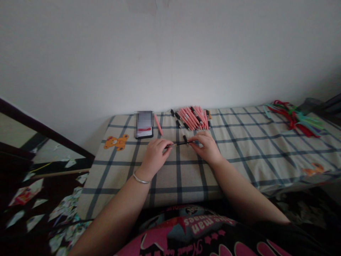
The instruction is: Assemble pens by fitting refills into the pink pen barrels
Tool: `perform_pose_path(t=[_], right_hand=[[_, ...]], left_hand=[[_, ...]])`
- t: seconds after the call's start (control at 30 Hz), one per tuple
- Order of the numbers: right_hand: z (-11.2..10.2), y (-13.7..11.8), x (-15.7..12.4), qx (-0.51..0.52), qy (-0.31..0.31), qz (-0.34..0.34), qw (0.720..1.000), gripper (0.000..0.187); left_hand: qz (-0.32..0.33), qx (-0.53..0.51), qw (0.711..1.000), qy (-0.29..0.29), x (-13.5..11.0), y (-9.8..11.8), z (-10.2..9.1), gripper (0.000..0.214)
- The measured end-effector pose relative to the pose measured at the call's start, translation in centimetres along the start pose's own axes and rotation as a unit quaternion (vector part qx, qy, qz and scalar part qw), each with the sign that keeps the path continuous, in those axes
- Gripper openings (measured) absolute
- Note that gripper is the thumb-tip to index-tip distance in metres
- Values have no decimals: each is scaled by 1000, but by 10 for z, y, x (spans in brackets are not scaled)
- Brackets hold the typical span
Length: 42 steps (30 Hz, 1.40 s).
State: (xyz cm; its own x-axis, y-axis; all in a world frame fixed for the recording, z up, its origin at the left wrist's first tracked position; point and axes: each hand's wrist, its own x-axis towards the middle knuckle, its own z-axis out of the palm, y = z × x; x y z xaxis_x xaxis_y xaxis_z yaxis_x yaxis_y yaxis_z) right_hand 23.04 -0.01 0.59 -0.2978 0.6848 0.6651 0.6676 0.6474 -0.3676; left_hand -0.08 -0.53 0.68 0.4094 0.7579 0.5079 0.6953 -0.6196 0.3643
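My left hand (155, 156) pinches the left end of a thin black pen refill (181, 143), which has a paler stretch near those fingers. At its other end, my right hand (206, 146) also has thumb and fingertips closed on it. The refill lies almost level, just above the checked cloth. Right behind it is a short black pen piece (184, 138), close to my right fingertips. A single pink pen barrel (158, 125) lies farther back, beyond my left hand. Behind my right hand is a pile of pink pen barrels (190, 119) with black grips among them.
A phone (144, 125) with a lit screen lies at the back left. The checked cloth (165, 177) covers the table up to the wall. Coloured ribbons (295, 119) are heaped at the far right. Paper scraps (65, 206) litter the floor at left.
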Motion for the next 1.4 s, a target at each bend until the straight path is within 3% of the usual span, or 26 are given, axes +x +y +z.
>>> perform_pose_path(t=[0.33, 0.7, 1.4], right_hand=[[6, -3, 0, 19, -29, -26, 999, 8], [8, -5, -3, 48, -51, 9, 997, 12], [7, -12, -1, 28, -115, -20, 993, 16]], left_hand=[[35, 38, 998, -25, -1, 2, 1, 15], [28, 153, 984, -85, -1, 19, -1, 24], [11, 169, 977, -130, -4, 23, -1, 24]])
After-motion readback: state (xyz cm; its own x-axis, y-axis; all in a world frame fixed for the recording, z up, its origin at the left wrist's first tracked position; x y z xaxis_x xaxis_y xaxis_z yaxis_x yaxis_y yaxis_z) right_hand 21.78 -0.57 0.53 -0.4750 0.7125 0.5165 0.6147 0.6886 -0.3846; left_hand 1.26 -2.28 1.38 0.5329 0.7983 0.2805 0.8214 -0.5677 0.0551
